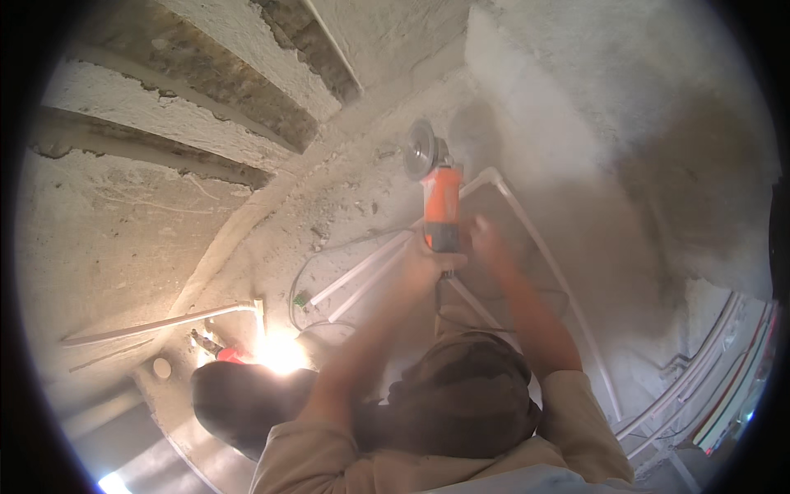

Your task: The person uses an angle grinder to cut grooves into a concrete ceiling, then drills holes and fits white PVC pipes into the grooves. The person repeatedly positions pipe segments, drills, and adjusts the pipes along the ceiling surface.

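My left hand (432,262) is wrapped around the lower body of an orange and black angle grinder (442,198). Its metal disc (420,150) points up toward the top of the view, with a guard beside it. My right hand (481,239) is just right of the grinder's body, fingers curled; haze hides what, if anything, they hold and whether they touch the tool. A thin grey cable (293,288) loops over the dusty floor around my arms. Pale pipes (527,222) lie around the grinder, some beneath my wrists.
Channels (214,74) are cut into the plastered surface at upper left. Dust haze clouds the right side, above bundled pipes (699,370). At lower left, a bright lamp (280,354) glares beside a red tool (230,356) and a bent pipe (164,323). My dark-clad legs (461,395) fill the lower middle.
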Available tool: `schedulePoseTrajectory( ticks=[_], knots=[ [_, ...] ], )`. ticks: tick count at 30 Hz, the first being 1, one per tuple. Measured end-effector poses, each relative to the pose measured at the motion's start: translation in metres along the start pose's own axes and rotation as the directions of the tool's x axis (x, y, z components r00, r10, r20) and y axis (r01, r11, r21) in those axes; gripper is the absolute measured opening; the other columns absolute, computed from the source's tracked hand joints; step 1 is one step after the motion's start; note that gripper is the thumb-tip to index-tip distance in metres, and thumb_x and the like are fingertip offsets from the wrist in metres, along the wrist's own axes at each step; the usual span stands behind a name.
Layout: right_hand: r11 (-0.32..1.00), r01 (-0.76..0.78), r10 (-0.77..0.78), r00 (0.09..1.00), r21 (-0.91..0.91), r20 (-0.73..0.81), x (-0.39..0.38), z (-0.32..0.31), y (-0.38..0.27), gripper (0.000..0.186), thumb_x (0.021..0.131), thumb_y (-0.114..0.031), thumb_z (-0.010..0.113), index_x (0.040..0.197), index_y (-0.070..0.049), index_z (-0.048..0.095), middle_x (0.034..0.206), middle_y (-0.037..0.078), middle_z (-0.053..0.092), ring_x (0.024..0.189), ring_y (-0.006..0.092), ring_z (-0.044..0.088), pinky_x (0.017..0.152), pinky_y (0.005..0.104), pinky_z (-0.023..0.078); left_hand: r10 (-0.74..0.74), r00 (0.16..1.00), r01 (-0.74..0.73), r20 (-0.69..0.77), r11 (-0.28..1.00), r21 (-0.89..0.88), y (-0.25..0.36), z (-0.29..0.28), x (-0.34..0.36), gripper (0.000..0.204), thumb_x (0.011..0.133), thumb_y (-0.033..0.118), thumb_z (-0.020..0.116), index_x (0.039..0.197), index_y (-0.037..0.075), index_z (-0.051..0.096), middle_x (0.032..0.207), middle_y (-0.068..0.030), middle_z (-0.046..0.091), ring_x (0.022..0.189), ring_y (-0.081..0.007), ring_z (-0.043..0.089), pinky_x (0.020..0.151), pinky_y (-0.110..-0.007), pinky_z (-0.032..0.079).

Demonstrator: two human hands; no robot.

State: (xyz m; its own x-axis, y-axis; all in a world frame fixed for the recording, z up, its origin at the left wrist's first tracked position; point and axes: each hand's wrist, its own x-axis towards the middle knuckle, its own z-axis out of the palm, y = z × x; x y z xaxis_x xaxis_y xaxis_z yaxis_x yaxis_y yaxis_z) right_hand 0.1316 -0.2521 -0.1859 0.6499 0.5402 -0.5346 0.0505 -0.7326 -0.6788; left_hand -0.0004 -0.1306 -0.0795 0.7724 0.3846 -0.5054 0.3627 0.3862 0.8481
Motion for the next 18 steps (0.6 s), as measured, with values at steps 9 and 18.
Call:
schedulePoseTrajectory(
  ticks=[9,18],
  knots=[
    [0.894,0.338,-0.343,0.939,-0.293,0.036,-0.057,0.082,0.035,0.040,0.086,-0.020,0.074,0.121,-0.004,0.064,0.119,0.026,0.066,0.113,0.0434,0.064,0.093,0.0516,0.052,-0.046,0.869,0.082,-0.493,0.995,0.050,-0.045,-0.009,-0.029,0.058,0.067,0.009,0.087,0.117,0.001,0.059,0.096,-0.0066,0.067,0.080,-0.0169,0.066,0.068,-0.034,0.054],
    [0.985,0.162,-0.160,0.986,0.058,-0.037,-0.063,0.060,0.018,0.048,0.092,-0.019,0.066,0.136,-0.001,0.061,0.128,0.027,0.063,0.118,0.0472,0.061,0.102,0.0539,0.049,-0.110,0.613,0.223,-0.783,0.974,0.038,-0.068,-0.048,-0.031,0.061,0.067,0.009,0.086,0.118,-0.002,0.055,0.094,-0.0120,0.066,0.076,-0.0208,0.066,0.065,-0.036,0.053]
  ],
)
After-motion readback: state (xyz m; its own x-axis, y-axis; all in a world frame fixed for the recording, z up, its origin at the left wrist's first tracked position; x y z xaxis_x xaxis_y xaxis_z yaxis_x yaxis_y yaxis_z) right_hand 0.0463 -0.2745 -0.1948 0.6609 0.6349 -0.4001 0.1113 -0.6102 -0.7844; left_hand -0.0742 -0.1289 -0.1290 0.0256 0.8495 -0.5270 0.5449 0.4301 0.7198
